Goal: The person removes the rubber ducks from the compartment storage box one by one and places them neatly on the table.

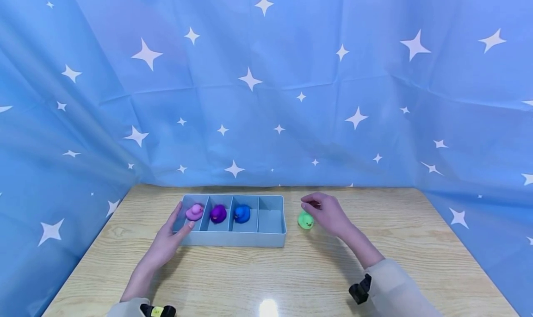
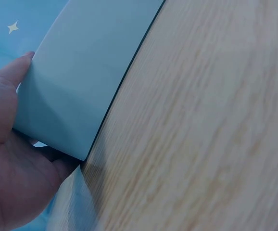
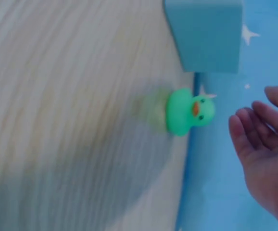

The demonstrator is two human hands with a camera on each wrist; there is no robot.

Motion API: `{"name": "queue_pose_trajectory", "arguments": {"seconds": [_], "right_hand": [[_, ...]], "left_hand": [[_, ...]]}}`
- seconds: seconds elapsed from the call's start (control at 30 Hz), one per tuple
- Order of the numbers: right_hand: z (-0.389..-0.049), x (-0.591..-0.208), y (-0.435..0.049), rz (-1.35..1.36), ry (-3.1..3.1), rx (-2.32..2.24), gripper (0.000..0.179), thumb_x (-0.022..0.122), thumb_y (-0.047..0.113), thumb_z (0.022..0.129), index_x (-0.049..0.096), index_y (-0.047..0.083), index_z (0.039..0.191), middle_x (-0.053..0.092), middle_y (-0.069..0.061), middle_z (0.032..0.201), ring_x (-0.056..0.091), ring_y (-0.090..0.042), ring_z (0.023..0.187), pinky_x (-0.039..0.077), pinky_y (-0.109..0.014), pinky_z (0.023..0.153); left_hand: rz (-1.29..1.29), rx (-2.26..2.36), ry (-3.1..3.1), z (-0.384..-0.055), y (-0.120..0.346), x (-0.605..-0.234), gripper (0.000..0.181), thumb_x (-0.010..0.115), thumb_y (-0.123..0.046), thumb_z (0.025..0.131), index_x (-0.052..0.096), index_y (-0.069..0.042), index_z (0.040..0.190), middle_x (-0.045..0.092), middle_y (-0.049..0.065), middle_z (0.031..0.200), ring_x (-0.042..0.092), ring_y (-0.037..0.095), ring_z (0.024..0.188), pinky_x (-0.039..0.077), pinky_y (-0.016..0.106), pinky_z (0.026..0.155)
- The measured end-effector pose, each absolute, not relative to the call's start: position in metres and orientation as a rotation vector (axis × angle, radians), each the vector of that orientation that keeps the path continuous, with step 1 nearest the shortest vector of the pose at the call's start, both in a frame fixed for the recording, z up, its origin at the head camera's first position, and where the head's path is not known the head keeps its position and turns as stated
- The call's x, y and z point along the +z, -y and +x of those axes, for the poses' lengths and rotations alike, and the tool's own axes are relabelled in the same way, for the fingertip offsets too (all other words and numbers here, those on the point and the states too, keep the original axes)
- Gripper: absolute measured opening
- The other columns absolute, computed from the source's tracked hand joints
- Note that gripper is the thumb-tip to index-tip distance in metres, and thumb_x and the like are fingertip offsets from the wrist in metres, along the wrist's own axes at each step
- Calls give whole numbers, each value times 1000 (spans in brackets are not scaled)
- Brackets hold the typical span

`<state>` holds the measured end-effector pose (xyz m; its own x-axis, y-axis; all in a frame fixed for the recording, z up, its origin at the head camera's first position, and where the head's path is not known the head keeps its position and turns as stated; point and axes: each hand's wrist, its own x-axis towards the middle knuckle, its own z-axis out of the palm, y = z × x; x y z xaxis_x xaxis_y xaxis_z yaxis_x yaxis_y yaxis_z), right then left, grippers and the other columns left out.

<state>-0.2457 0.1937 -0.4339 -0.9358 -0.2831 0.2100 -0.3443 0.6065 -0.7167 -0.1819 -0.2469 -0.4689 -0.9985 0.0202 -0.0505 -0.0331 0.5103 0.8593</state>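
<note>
"One green duck [image 1: 306, 221]: where?"
"On the table [image 1: 258, 273], just right of the light blue box [image 1: 237, 239]. Right hand [image 1: 328, 215] near it, fingers loosely curved, grasping nothing."
"Box?"
"Left hand [image 1: 164, 244] holds its left end. Pink duck [image 1: 194, 212], purple duck [image 1: 218, 214], blue duck [image 1: 242, 214] inside, one per compartment."

Tray [image 2: 83, 72] in both close wrist views
</note>
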Motion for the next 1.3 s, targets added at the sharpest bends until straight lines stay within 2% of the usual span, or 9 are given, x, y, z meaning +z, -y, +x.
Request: {"name": "queue_pose_trajectory", "arguments": {"seconds": [0.4,0.87,1.2,1.3], "right_hand": [[-240,-412,-173,622,2686,1405,22,67,8,100,72,1,120,72,-10,111,69,-25,100,59,-40,86],[-240,-409,-142,733,2649,1536,28,68,1,97,68,-6,124,70,-22,116,69,-28,103,58,-39,91],[-241,-410,-124,876,2661,1596,41,66,2,98,60,-4,138,64,-23,132,67,-30,111,56,-43,97],[-242,-410,-118,915,2647,1616,42,66,1,98,59,-4,139,64,-23,133,66,-33,113,56,-46,97]], "left_hand": [[-1,1535,-2691,-183,248,-470,83,52,-44,108,1,-15,166,6,22,170,6,50,152,12,68,119],[18,1549,-2703,-183,248,-471,82,53,-40,108,3,-12,166,8,22,169,6,50,152,12,68,119],[24,1563,-2698,-184,248,-471,82,54,-40,107,4,-11,166,8,22,169,7,50,152,12,67,119],[14,1552,-2699,-184,247,-471,82,53,-41,107,4,-12,166,8,22,169,6,50,152,12,68,119]]}}
